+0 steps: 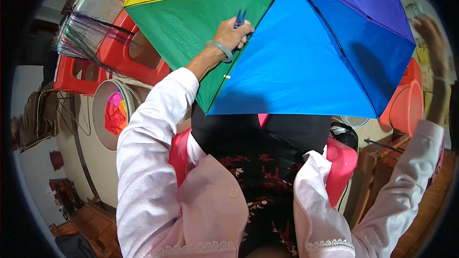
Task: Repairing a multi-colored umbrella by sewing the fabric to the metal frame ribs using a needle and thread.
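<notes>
Blue, green and yellow, the umbrella [296, 62] lay open over your lap [296, 131]; your left hand [231, 34] curled round snips [240, 18] at a rib [274, 1]. Your right hand [431, 33] hung wide, loosely open, nothing seen in it. Rib work seemed underway; next likely called for steadying it.

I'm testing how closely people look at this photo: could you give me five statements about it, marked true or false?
1. The left hand holds a small blue two-pronged tool. True.
2. The right hand is at the right of the umbrella. True.
3. The umbrella is folded shut. False: it is spread open.
4. Fabric lies inside the bucket. True.
5. That fabric is white throughout. False: it shows pink, red and orange.
</notes>
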Demonstrator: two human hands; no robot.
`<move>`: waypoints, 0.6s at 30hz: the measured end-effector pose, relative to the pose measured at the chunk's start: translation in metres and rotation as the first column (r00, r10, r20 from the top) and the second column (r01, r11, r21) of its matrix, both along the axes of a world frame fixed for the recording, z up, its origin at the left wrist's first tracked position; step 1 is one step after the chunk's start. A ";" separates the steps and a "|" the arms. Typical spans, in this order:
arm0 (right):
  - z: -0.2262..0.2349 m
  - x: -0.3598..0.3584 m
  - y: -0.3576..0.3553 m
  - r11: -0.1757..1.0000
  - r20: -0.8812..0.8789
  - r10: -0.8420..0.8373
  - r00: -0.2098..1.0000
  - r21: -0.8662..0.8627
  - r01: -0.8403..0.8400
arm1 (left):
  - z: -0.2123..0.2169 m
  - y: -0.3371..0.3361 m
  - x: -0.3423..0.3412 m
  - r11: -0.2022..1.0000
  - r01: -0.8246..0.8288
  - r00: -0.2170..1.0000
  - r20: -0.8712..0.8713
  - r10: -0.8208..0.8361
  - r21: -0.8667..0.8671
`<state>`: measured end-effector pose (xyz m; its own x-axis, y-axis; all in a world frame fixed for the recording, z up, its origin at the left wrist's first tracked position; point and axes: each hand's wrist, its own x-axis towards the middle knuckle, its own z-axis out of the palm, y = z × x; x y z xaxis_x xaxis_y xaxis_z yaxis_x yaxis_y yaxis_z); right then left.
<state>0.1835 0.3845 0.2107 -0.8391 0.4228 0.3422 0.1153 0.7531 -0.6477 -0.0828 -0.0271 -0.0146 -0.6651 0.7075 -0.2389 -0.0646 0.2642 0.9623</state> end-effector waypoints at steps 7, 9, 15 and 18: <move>-0.129 -0.142 -0.206 0.735 0.354 0.493 0.795 0.319 -0.598 | 0.006 -0.012 0.004 0.937 -0.222 0.957 0.246 0.156 0.269; -0.151 -0.154 -0.244 0.774 0.418 0.505 0.755 0.168 -0.611 | 0.009 -0.014 0.006 0.932 -0.238 0.950 0.263 0.166 0.273; -0.188 -0.174 -0.287 0.897 0.378 0.403 0.834 0.017 -0.441 | 0.010 -0.011 0.012 0.924 -0.247 0.956 0.228 0.183 0.293; -0.194 -0.180 -0.298 0.927 0.349 0.368 0.862 -0.062 -0.370 | 0.008 -0.016 0.010 0.923 -0.247 0.956 0.231 0.182 0.296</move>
<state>0.0037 0.0864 0.0165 -0.9983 0.0576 0.0007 0.0451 0.7893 -0.6123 -0.0727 -0.0431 -0.0063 -0.7727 0.6128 -0.1659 -0.2804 -0.0950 0.9552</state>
